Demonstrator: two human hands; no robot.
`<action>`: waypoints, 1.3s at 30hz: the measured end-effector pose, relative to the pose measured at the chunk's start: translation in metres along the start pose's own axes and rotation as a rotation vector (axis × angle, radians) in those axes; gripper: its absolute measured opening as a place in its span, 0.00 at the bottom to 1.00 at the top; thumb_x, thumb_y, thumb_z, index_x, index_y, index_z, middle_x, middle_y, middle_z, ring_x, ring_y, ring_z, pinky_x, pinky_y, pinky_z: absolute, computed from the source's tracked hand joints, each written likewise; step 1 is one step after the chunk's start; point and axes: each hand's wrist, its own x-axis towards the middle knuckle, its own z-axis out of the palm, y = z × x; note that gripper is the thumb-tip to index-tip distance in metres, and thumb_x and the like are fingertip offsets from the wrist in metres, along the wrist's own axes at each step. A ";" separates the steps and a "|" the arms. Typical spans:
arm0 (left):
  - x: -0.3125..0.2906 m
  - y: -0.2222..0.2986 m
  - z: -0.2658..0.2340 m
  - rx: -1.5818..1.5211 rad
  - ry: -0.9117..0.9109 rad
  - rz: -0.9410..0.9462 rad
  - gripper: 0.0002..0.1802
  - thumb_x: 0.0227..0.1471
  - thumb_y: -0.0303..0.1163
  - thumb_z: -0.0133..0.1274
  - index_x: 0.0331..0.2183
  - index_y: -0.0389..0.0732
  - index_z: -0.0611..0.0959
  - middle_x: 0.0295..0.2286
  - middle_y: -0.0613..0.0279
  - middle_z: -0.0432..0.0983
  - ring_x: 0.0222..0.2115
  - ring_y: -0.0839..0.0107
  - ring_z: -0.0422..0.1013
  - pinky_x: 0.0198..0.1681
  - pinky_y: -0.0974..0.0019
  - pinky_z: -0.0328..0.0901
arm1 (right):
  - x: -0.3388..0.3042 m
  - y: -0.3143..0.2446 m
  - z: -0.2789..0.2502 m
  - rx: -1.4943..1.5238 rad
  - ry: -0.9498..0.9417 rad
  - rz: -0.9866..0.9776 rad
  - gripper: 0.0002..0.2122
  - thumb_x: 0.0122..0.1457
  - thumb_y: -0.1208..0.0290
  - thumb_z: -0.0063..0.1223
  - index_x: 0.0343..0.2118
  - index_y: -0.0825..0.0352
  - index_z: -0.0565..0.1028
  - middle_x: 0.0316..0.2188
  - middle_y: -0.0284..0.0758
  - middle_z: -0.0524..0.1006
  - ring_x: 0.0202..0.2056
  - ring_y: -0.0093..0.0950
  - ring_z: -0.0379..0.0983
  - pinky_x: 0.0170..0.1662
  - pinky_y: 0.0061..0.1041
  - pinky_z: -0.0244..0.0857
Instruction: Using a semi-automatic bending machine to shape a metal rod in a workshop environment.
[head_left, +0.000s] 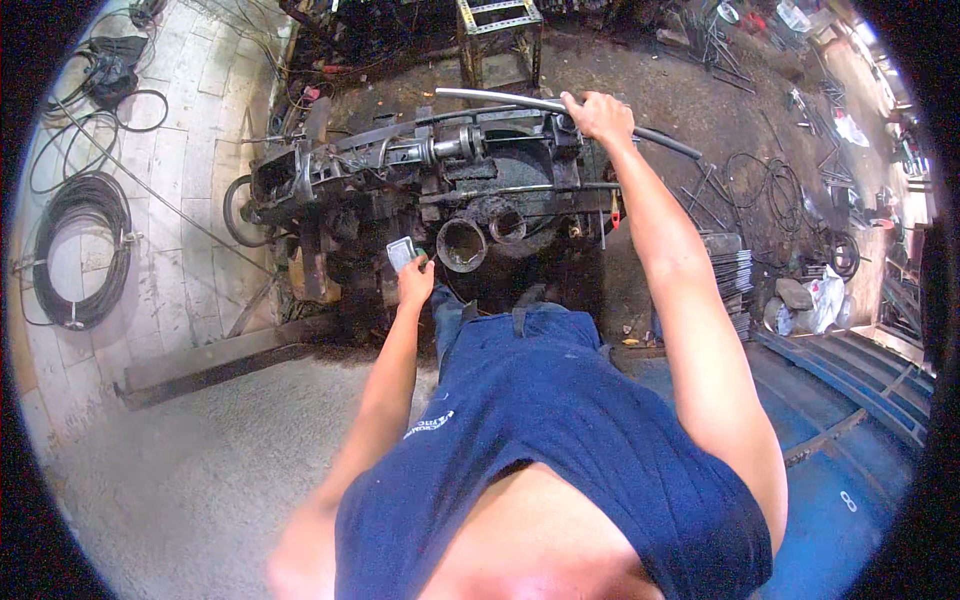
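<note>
My right hand [603, 117] is wrapped round a long grey metal rod [490, 97], which slants across the far side of a dark, greasy machine [375, 155]. Both rod ends stick out past my fist. Close to the machine's near side, my left hand [415, 281] is closed on a small flat rectangular thing [400, 252], pale grey with a lighter border. Its exact kind cannot be made out. A bright cylindrical shaft [456, 145] lies along the machine's top. Two round, funnel-like openings, the larger a rusty ring [462, 245], face me beside my left hand.
A coil of black cable [82, 250] lies on the pale tiles at left. Beyond the machine stands a metal frame stand [500, 45]. At right are stacked metal plates [728, 275], loose wire [770, 190] and blue metal panels [850, 380]. A long beam [220, 365] borders the grey floor.
</note>
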 end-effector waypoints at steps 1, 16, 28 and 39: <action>-0.001 0.002 0.000 0.001 0.009 -0.002 0.22 0.52 0.43 0.54 0.45 0.40 0.82 0.38 0.42 0.78 0.41 0.48 0.74 0.46 0.54 0.67 | 0.000 0.001 -0.001 -0.003 0.001 -0.001 0.34 0.56 0.36 0.37 0.39 0.66 0.81 0.42 0.46 0.78 0.46 0.41 0.75 0.50 0.39 0.66; 0.004 -0.009 0.011 -0.049 0.032 0.019 0.23 0.53 0.42 0.53 0.45 0.37 0.81 0.38 0.41 0.78 0.41 0.48 0.74 0.45 0.54 0.68 | 0.001 -0.007 -0.006 -0.010 -0.061 0.015 0.33 0.55 0.36 0.37 0.41 0.66 0.80 0.45 0.46 0.77 0.49 0.41 0.73 0.52 0.39 0.65; 0.001 -0.010 0.010 -0.011 0.033 0.018 0.23 0.52 0.42 0.53 0.45 0.38 0.81 0.39 0.40 0.77 0.42 0.47 0.74 0.46 0.54 0.67 | 0.003 0.003 0.003 -0.028 -0.015 0.021 0.32 0.56 0.36 0.37 0.40 0.61 0.81 0.42 0.46 0.79 0.46 0.43 0.75 0.50 0.40 0.66; -0.004 -0.006 0.009 -0.031 0.063 0.029 0.24 0.53 0.41 0.52 0.47 0.36 0.79 0.39 0.39 0.77 0.42 0.46 0.74 0.46 0.52 0.67 | -0.001 -0.005 -0.004 -0.024 -0.014 0.010 0.33 0.55 0.37 0.39 0.37 0.67 0.81 0.41 0.48 0.79 0.45 0.42 0.76 0.49 0.39 0.67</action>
